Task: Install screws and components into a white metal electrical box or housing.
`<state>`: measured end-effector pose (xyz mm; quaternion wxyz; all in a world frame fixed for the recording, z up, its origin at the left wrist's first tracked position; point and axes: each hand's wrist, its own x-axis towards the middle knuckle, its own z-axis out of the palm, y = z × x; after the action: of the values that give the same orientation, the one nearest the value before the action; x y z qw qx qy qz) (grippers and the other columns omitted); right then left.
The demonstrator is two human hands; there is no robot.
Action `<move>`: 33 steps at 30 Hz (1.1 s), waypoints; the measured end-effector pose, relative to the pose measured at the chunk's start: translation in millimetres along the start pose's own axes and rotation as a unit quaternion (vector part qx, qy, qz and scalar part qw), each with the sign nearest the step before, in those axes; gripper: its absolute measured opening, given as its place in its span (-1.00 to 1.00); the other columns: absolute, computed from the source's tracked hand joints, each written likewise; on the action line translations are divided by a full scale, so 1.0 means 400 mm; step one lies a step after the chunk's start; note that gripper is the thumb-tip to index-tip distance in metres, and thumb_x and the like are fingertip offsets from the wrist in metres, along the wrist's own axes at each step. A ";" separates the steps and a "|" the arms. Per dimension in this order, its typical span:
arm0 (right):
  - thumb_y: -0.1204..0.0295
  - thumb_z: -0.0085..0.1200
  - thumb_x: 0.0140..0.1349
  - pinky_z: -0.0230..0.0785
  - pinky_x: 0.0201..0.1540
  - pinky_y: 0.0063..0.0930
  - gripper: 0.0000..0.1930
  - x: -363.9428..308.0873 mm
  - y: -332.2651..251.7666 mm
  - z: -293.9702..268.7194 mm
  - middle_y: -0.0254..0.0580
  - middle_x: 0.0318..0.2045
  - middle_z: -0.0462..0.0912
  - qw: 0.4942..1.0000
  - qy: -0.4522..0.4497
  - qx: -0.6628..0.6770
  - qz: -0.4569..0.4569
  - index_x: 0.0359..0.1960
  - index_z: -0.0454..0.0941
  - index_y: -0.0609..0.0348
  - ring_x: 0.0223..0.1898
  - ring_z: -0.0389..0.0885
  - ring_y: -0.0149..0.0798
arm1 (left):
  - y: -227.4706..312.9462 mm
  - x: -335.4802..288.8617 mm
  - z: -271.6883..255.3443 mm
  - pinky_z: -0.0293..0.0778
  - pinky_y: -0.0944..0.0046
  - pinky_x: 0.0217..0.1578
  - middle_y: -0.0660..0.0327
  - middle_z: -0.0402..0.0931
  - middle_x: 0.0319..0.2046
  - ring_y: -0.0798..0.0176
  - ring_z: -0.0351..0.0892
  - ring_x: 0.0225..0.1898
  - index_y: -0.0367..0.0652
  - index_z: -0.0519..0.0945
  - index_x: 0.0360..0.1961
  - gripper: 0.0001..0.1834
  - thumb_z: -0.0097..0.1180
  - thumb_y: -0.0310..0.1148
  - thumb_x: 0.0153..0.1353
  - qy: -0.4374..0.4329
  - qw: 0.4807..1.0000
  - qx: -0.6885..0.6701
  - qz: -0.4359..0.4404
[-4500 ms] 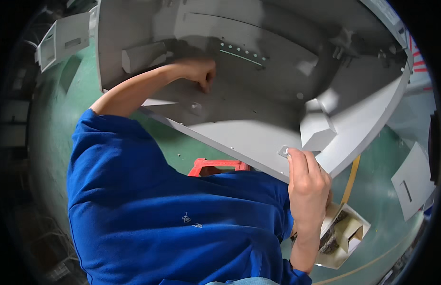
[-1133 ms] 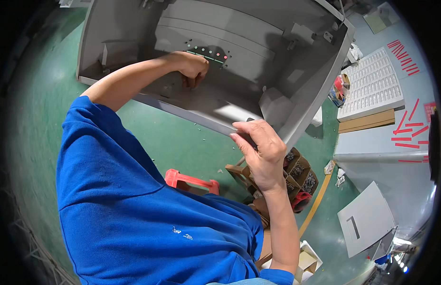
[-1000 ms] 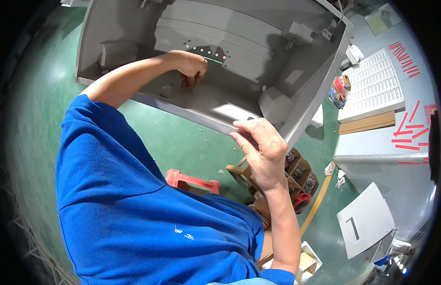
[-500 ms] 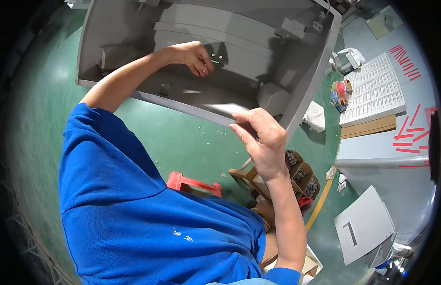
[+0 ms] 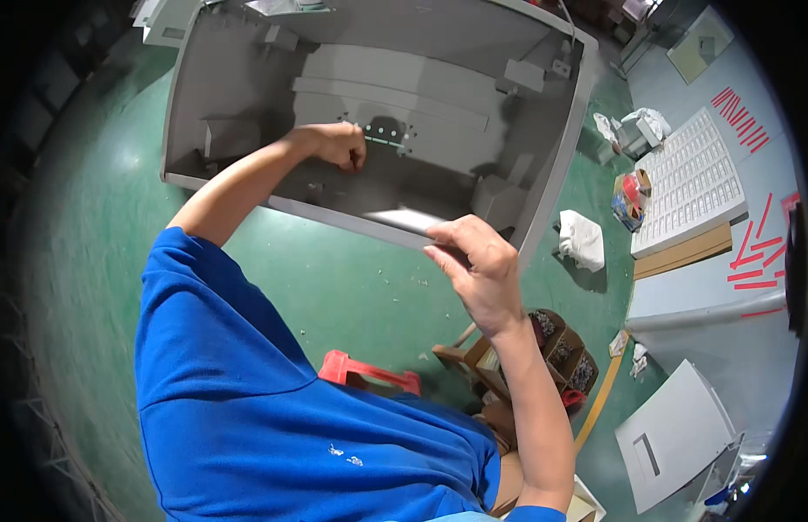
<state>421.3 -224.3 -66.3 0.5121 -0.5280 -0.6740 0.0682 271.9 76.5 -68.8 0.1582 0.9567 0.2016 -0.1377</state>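
A large grey metal housing (image 5: 221, 187) lies open in front of me, with its inside facing up. Inside it, my left hand (image 5: 338, 145) is closed, fingers curled downward beside a row of small light holes; whatever it may hold is hidden. My right hand (image 5: 480, 265) is at the near rim, thumb and fingers pinched together. From this pinch a pale flat strip (image 5: 404, 217) reaches left over the rim, its far end blurred. Box-shaped grey brackets (image 5: 499, 200) stand in the housing's corners.
Below my right forearm is a brown parts bin (image 5: 560, 348) with small metal pieces. A red stool (image 5: 369, 372) stands near my body. On the right, a grey worktable (image 5: 673, 291) bears white panels and red strips. A white-covered stool (image 5: 581, 239) is beside the housing.
My view has shifted, so the housing and surroundings sit differently in the picture. My left hand has moved a little left and its fingers are more curled. My right hand stays at the rim.
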 end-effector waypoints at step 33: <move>0.46 0.17 -0.12 0.40 -0.16 -0.23 -0.75 -0.008 0.053 0.005 -0.07 -0.36 0.55 0.997 -0.005 -0.022 -0.079 -0.34 0.51 0.24 -0.25 0.55 0.00 | -0.056 0.010 0.055 0.49 0.34 -0.51 0.14 0.58 -0.57 0.36 0.57 -0.50 -0.34 0.57 -0.46 -0.87 0.02 -0.67 -0.09 -0.049 0.993 -0.099 0.040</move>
<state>433.0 -216.7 -82.7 0.5006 -0.4840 -0.7176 0.0150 261.2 89.4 -95.5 0.2673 0.9358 0.1681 -0.1571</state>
